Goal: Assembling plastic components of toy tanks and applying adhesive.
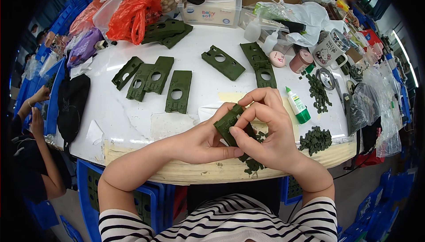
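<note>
My left hand is closed around a dark green plastic model tank hull, held tilted just above the table's near edge. From the other side, my right hand brings thumb and fingertips together at the hull's upper right edge. Whether a small piece sits in that pinch is hidden by the fingers. Small green parts lie on the wooden edge below both hands. Beyond them are more hulls with round holes, including one nearby hull and another hull farther right.
Right of my hands stands a green-capped white glue bottle near two piles of small green parts. A mug and plastic bags crowd the right. At the back are a red bag and clear box. Another person's hands show at left.
</note>
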`<state>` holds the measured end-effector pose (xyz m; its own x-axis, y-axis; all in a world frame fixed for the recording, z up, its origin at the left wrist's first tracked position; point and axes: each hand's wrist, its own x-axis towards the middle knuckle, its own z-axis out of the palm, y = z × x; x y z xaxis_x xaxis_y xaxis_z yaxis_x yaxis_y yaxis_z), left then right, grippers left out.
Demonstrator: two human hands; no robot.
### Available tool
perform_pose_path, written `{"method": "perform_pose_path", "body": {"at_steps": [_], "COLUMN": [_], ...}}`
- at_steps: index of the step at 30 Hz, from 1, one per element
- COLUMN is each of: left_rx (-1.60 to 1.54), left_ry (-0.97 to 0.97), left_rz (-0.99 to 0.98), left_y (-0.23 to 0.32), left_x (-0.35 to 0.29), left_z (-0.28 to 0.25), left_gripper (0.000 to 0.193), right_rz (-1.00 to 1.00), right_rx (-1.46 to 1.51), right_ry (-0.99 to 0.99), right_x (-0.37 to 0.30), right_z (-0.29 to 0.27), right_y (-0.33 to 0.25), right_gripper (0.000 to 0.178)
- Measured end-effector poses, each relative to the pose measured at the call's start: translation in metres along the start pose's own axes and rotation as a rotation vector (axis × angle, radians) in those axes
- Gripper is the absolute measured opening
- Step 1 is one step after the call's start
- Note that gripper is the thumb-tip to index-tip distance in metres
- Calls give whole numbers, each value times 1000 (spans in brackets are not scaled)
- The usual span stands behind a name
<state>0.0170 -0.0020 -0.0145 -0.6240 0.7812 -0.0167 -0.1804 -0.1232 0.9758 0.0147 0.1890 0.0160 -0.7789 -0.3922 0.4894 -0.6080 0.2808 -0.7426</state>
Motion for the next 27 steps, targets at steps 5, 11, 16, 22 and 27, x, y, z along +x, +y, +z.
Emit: {"method": "perform_pose_path", "body": {"at_steps": [5, 11, 16, 22, 27], "left_rx": [-218, -163, -192, -281, -392], "left_ry": [-68, -164, -227, -279, -222], "left_rz": [-25, -112, -129, -206, -229], "left_y": [9, 8, 2, 11, 8], "left_x": [-1, -7, -7, -10, -15], "left_z": [0, -13, -16, -15, -17], "left_gripper": [70, 73, 72, 79, 70], "right_rz": [-11, -42, -66, -175, -202], "right_rx": [95, 132, 166, 170, 104], "right_ry": [52, 46, -56, -366, -397], "right_x": [2, 6, 8, 19, 22], "right_z": [-10, -18, -25, -39, -41], "right_y": [0, 3, 7, 3, 7], "right_gripper": [11, 11, 26, 67, 66]}}
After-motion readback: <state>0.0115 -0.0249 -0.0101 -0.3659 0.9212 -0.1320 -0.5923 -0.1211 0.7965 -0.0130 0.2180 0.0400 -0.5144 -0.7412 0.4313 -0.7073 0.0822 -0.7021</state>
